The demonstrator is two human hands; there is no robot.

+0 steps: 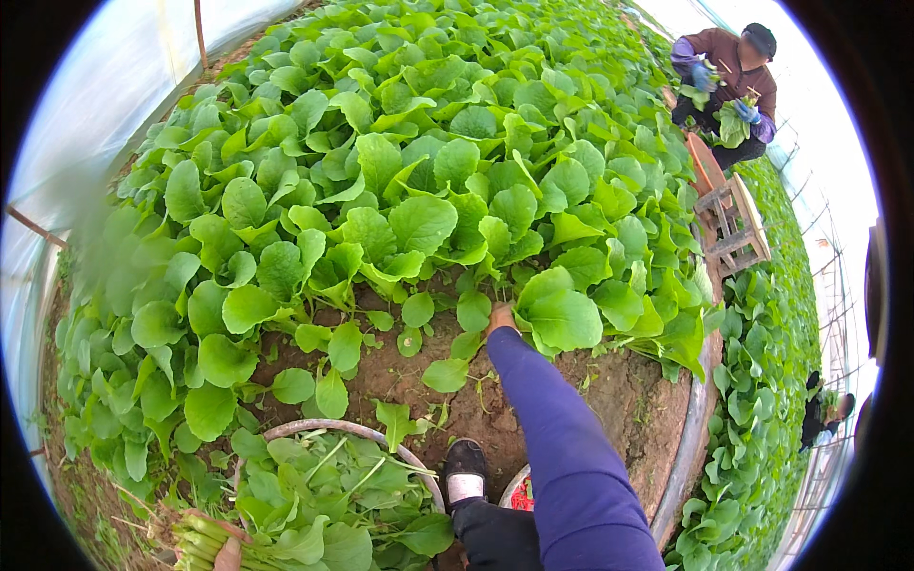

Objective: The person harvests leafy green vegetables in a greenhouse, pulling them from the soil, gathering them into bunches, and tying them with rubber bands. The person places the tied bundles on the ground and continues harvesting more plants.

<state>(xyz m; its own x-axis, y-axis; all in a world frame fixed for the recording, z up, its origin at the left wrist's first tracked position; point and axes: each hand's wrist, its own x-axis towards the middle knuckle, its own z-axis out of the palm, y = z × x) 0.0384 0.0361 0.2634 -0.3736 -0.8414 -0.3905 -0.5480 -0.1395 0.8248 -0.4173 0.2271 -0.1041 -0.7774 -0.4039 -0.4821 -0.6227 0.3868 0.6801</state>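
My right hand (502, 316) reaches down to the stem bases of a leafy green plant (560, 314) at the near edge of the dense bed; leaves partly hide its fingers, so its grip cannot be told. At the bottom left, my left hand (228, 554) is closed around a bunch of leafy greens (203, 539), with the pale stems and soil-covered roots pointing left. Beside that bunch stands a round basket (314, 426) filled with loose green leaves.
My shoe (465, 467) rests on bare soil beside a partly hidden round container (508, 492). A hose (682, 457) runs along the bed's right edge. Further right are a wooden stool (739, 225), a co-worker (735, 86) holding greens, and another person (821, 421) farther off.
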